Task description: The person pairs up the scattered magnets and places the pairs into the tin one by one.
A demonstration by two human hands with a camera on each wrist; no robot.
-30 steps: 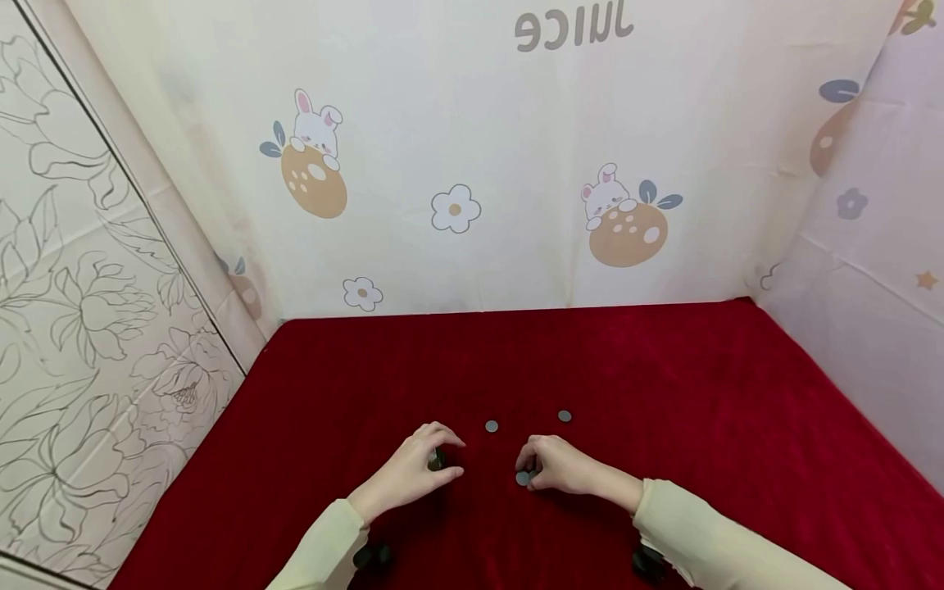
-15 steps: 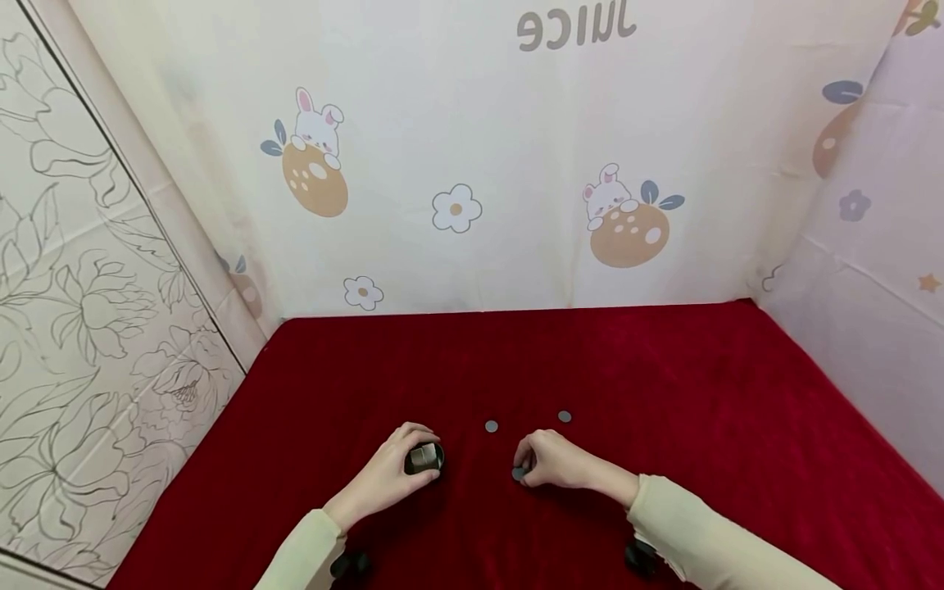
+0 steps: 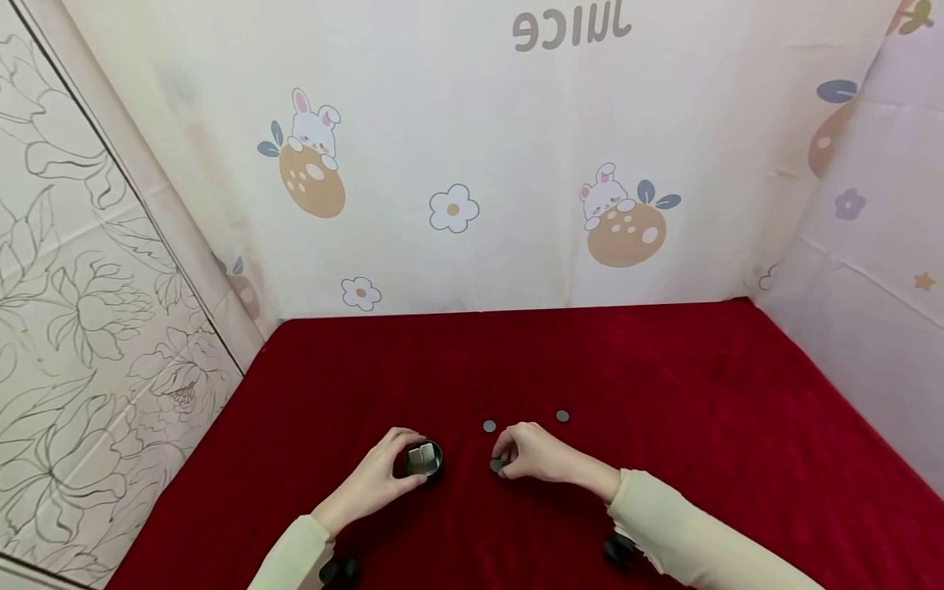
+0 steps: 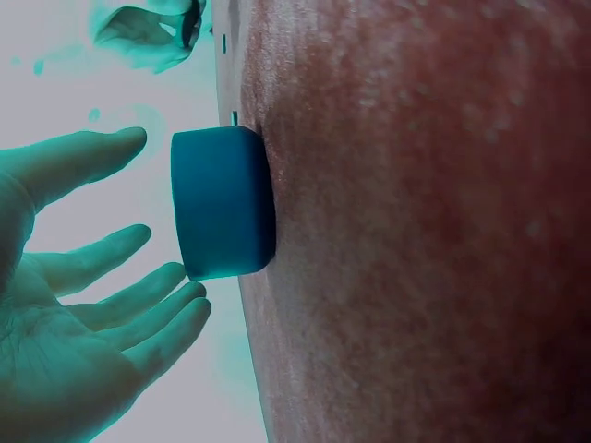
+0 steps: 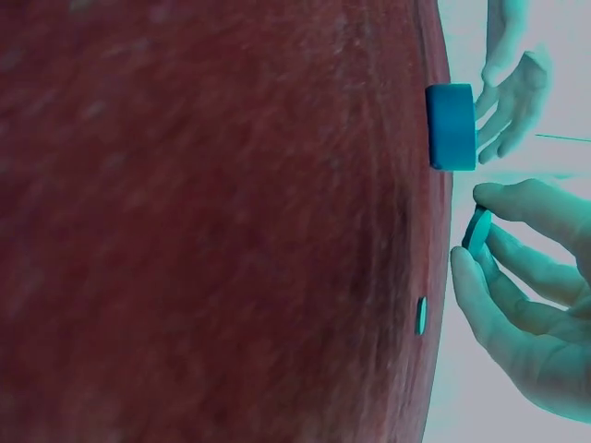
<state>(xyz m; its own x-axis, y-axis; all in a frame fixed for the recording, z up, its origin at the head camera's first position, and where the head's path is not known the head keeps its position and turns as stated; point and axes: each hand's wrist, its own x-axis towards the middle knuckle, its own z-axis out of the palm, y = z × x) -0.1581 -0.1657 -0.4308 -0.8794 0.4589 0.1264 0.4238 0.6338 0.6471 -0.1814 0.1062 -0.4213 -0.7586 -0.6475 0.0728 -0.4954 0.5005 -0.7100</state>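
My left hand (image 3: 376, 483) curves around the far, left and near sides of a small, dark round cup (image 3: 440, 463). The left wrist view shows its fingers spread and loose beside the cup's smooth wall (image 4: 223, 205), with a gap at the thumb; a fingertip may touch the base edge. Pale, squarish, shiny shapes show inside the cup. To the right, my right hand (image 3: 542, 455) pinches a flat grey disc (image 5: 476, 231) between thumb and fingertips, raised off the cloth. Two similar discs lie flat farther back, a left disc (image 3: 490, 426) and a right disc (image 3: 563, 416).
A red velvet cloth (image 3: 627, 360) covers the table. Behind it hangs a pale curtain (image 3: 516, 246) printed with rabbits and flowers. A flower-patterned panel (image 3: 81, 328) stands on the left, and another pale curtain (image 3: 870, 328) on the right.
My left hand has moved left, bringing the cup's opening into view, and its fingers have loosened. My right hand has shifted left towards the cup with the disc. The two other discs stay put.
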